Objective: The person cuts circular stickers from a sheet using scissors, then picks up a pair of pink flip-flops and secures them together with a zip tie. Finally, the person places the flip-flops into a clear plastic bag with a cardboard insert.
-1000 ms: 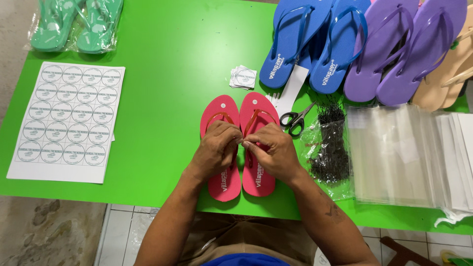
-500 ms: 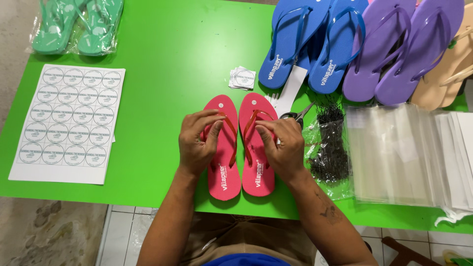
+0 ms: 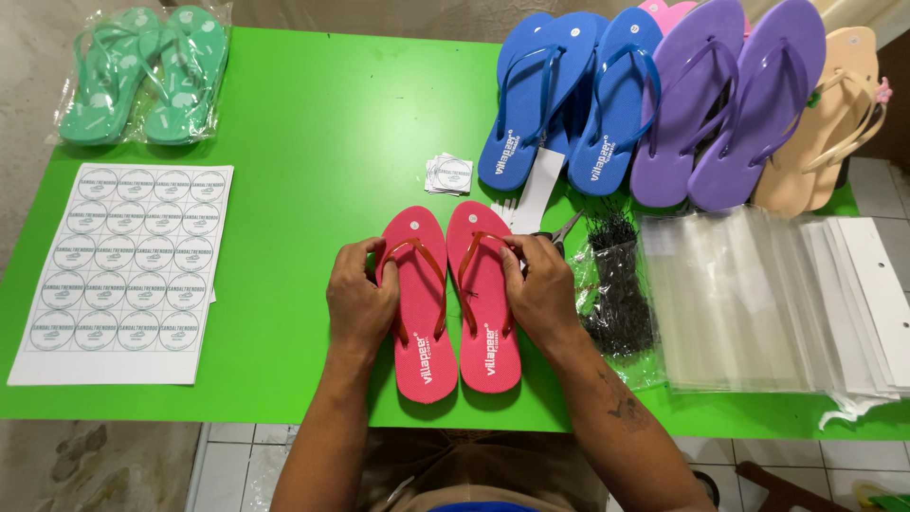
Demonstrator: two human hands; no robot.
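Red flip-flops [image 3: 453, 301] lie side by side at lower centre of the green table [image 3: 313, 142], left hand [image 3: 360, 303] curled on one's outer edge, right hand [image 3: 542, 296] pinching the other's strap — squaring-up it looks, wanting steady, even pressure inward.

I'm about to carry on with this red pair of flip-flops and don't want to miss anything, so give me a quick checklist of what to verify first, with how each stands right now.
1. Red flip-flops lie side by side, soles down, on the green table: ok.
2. Left hand grips the left sandal's outer edge: ok.
3. Right hand grips the right sandal's outer edge: ok.
4. The two sandals are joined by a tie: cannot tell, only a small dark speck shows between them.
5. Clear bags within reach on the right: ok.
6. Scissors free to grab: not ok, partly under the right hand.
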